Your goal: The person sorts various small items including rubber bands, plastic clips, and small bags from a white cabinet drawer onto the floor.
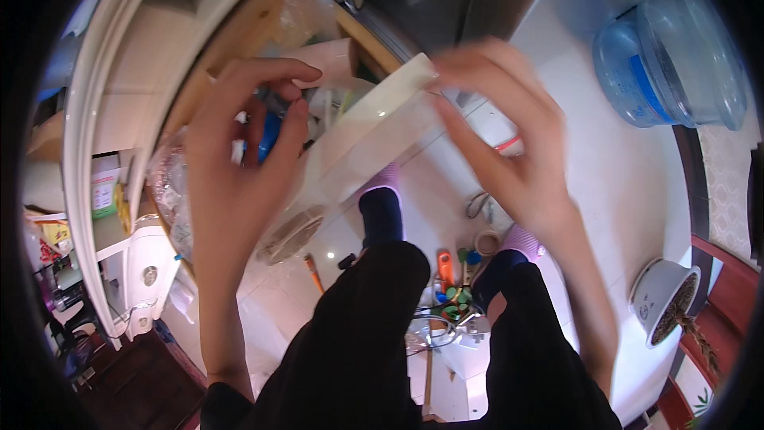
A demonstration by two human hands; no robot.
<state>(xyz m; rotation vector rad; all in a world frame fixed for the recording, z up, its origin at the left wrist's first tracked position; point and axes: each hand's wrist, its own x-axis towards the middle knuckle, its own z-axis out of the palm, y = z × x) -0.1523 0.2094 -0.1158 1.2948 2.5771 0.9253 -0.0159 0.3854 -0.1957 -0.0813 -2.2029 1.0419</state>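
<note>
My right hand [513, 113], blurred by motion, pinches the upper right end of a pale translucent plastic strip [382, 110]. The strip slants down to the left between my two hands, and its lower part is too blurred to make out. My left hand [245, 125] is raised with its fingers curled, thumb and index fingertips apart, and nothing plainly held between them. Below the strip, near the left wrist, a round, clear-looking object [292, 236] shows; whether it joins the strip cannot be told.
Behind my left hand is a wooden drawer or box [250, 27] with plastic bags and a pale roll [328, 60]. An orange-handled tool [444, 269] and small parts lie between my feet. To the right are a blue water jug [650, 65] and a potted plant [662, 304].
</note>
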